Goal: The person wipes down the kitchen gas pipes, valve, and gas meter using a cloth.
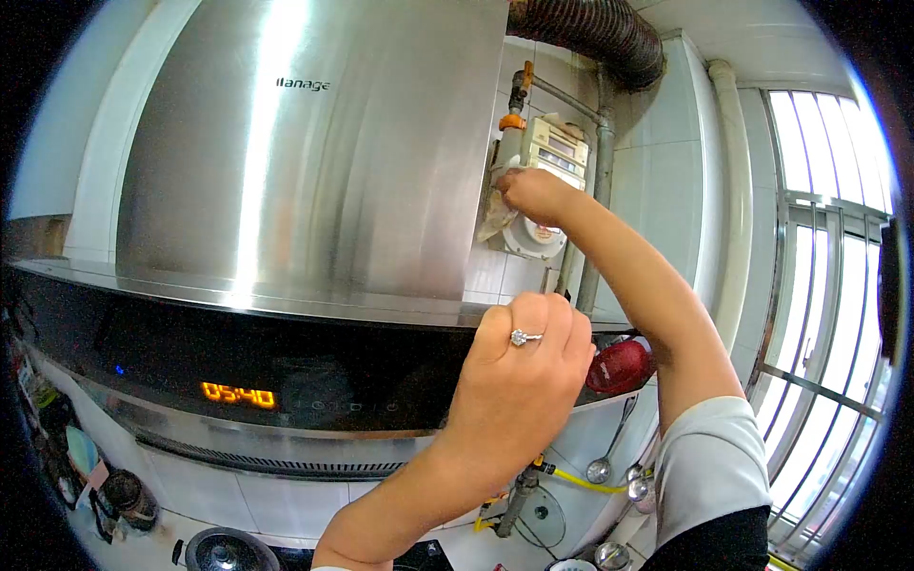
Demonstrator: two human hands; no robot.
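Note:
My right hand point(538, 195) reaches up to the gas meter point(560, 147) on the wall beside the range hood point(333, 162). Its fingers are closed on a pale, crumpled cloth point(497, 219), which hangs down against the meter's left side. Lower and closer to me, my left hand point(519, 366), with a ring on one finger, is closed like a fist in front of the hood's front edge. Its fingertips are turned away, so whatever they grip, if anything, is hidden. A dark red object point(619, 366) sits just right of this hand.
A ribbed exhaust duct point(600, 33) and a pipe point(606, 181) run around the meter. Below the hood are hanging ladles point(598, 470), a yellow hose point(586, 482), a glass lid point(538, 519) and a pot point(228, 552). A barred window point(828, 285) stands at right.

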